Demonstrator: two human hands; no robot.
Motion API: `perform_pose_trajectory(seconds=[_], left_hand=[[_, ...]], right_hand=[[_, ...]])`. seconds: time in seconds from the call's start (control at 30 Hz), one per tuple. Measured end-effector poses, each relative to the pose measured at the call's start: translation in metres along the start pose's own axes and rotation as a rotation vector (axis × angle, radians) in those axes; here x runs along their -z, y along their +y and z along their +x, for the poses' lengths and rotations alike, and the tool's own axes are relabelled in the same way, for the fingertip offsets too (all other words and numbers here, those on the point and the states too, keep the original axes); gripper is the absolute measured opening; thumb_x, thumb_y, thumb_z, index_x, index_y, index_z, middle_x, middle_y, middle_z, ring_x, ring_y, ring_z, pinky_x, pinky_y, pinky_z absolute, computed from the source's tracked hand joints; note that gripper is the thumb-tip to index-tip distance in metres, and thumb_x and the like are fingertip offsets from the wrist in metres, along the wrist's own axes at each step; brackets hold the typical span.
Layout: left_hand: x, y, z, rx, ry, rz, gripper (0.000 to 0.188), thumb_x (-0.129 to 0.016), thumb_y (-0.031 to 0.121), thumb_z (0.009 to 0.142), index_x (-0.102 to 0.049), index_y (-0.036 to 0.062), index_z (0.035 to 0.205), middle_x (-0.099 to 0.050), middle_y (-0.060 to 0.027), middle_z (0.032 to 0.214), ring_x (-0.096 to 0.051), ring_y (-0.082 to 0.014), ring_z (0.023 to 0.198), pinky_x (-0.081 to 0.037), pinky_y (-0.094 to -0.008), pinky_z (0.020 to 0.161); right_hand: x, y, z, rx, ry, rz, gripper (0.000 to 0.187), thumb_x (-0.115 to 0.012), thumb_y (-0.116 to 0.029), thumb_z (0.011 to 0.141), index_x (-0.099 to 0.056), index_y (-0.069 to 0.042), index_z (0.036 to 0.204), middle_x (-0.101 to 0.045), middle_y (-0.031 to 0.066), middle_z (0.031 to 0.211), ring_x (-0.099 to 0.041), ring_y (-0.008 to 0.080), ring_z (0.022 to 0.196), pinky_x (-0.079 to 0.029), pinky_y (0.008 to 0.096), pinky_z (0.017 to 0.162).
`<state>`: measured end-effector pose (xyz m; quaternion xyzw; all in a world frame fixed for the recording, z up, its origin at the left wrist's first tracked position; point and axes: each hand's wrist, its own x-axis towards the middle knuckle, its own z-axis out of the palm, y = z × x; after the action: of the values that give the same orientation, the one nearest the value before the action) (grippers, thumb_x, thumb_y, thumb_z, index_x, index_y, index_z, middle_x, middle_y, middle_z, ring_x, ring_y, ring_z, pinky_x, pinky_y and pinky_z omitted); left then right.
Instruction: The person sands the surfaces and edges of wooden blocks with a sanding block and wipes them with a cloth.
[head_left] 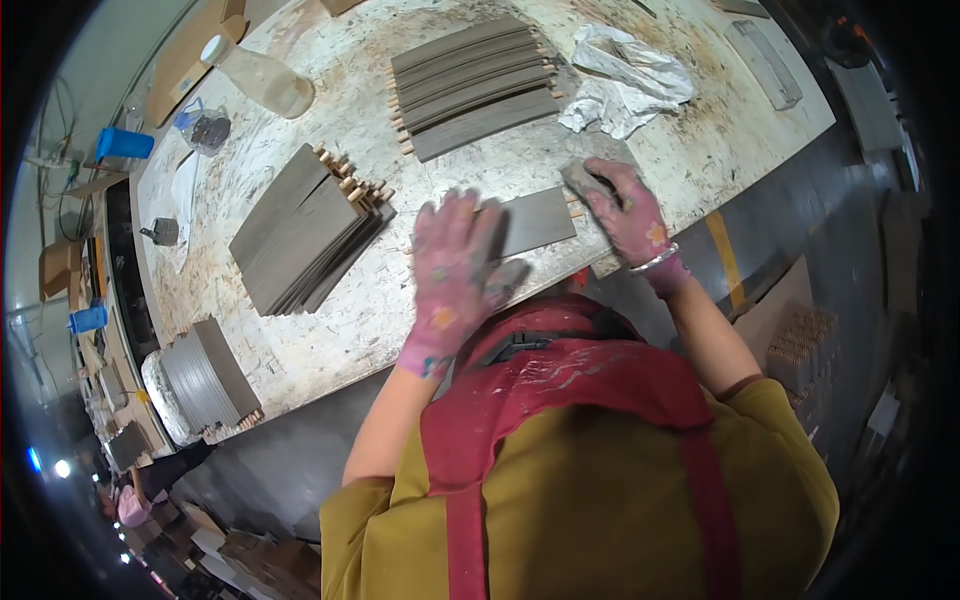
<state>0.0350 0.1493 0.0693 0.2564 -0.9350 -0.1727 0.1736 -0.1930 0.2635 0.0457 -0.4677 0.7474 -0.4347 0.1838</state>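
In front of me a flat grey wooden panel [542, 220] with peg-like dowels at its end lies near the table's front edge. My left hand [455, 262], in a stained pink glove, rests flat across the panel's left part with its fingers stretched out. My right hand [632, 215], gloved the same way and with a bracelet at the wrist, is curled at the panel's right end. Its fingers are closed over a thin grey pad [577, 180], partly hidden; I cannot tell what material it is.
Grey doweled panels lie in a fanned stack [295, 235], a far row [470, 85] and a left-edge stack [205, 378]. A crumpled white cloth [635, 82], a bottle of cloudy liquid [262, 82] and a clear bar-shaped block [765, 65] are on the stained table [345, 345]. Another person [135, 505] is far left.
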Motion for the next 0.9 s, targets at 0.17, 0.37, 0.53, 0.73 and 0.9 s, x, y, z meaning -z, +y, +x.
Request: perform_pose_trajectory(seconds=[0.17, 0.37, 0.53, 0.73, 0.9], left_hand=[[-0.04, -0.01, 0.01, -0.056, -0.051, 0.093, 0.067, -0.071, 0.032, 0.08, -0.048, 0.0074, 0.138, -0.051, -0.0172, 0.13, -0.045, -0.0372, 0.125, -0.03, -0.0514, 0.108], [-0.022, -0.012, 0.017, 0.01, -0.168, 0.04, 0.069, -0.073, 0.033, 0.079, -0.048, 0.008, 0.138, -0.054, -0.0166, 0.125, -0.049, -0.0357, 0.12, -0.035, -0.0486, 0.106], [0.004, -0.041, 0.03, 0.03, -0.18, -0.417, 0.073, -0.071, 0.046, 0.082, -0.047, 0.0074, 0.139, -0.055, -0.0175, 0.128, -0.056, -0.0358, 0.11, -0.044, -0.0444, 0.099], [0.024, -0.052, 0.006, 0.431, -0.386, -2.108, 0.089, -0.05, 0.065, 0.089, -0.034, -0.0012, 0.146, -0.053, -0.0229, 0.136, -0.056, -0.0361, 0.118, -0.041, -0.0461, 0.107], [0.014, -0.055, -0.008, 0.403, -0.465, -2.379, 0.085, -0.052, 0.062, 0.09, -0.036, -0.0009, 0.145, -0.053, -0.0215, 0.135, -0.056, -0.0345, 0.119, -0.039, -0.0463, 0.109]], right_hand=[[-0.019, -0.004, -0.022, 0.133, -0.078, -0.314, 0.044, -0.067, -0.01, 0.082, -0.057, -0.007, 0.125, -0.06, 0.019, 0.107, -0.059, 0.0382, 0.099, -0.049, 0.0426, 0.087], [0.01, 0.008, -0.055, 0.192, -0.126, -0.176, 0.043, -0.069, -0.01, 0.08, -0.059, -0.006, 0.121, -0.062, 0.0169, 0.106, -0.061, 0.0354, 0.091, -0.052, 0.0408, 0.077], [0.043, -0.022, -0.037, -0.179, -0.024, 0.274, 0.045, -0.068, -0.012, 0.084, -0.058, -0.003, 0.126, -0.061, 0.0069, 0.118, -0.057, 0.0155, 0.099, -0.048, 0.0292, 0.088], [0.03, -0.027, -0.014, -0.168, 0.03, 0.689, 0.06, -0.069, -0.03, 0.086, -0.052, 0.003, 0.133, -0.058, 0.0098, 0.124, -0.055, 0.0182, 0.11, -0.043, 0.0303, 0.097], [0.016, -0.093, 0.016, 0.163, -0.042, 0.374, 0.038, -0.068, -0.014, 0.086, -0.058, -0.004, 0.122, -0.059, 0.0119, 0.116, -0.057, 0.0243, 0.112, -0.046, 0.0343, 0.096]])
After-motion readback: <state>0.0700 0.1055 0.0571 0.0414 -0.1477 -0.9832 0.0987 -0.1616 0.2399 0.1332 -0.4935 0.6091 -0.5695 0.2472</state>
